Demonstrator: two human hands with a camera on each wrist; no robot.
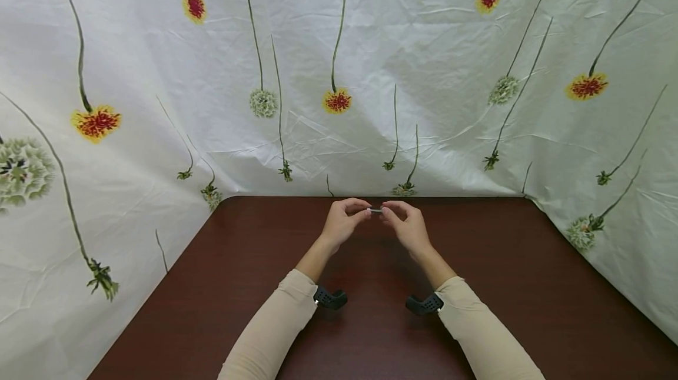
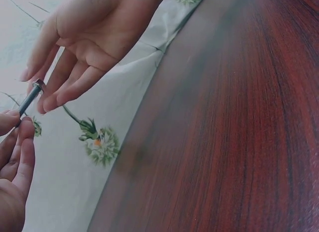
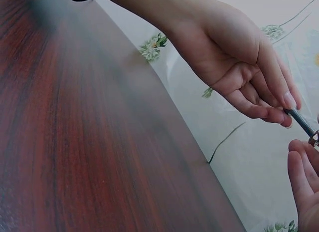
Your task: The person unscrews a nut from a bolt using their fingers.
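Note:
A short silver bolt (image 1: 375, 210) with a threaded shank is held up between the two hands over the far edge of the table. In the left wrist view the left hand (image 2: 15, 162) pinches the bolt's plain threaded end between thumb and fingertips. Thumb and fingertips of the right hand (image 2: 99, 40) close around the wider hex-shaped end. From the right wrist, the left hand (image 3: 239, 67) shows with its other fingers loosely bent, and the shank of the bolt (image 3: 300, 122) slants toward the right hand (image 3: 304, 177), partly cut off by the frame.
A dark reddish-brown wooden table (image 1: 254, 239) lies under the forearms. Behind it and at both sides hangs a white curtain (image 1: 307, 27) printed with flowers. Each wrist wears a black strapped device, one on the left (image 1: 330, 298) and one on the right (image 1: 424, 305).

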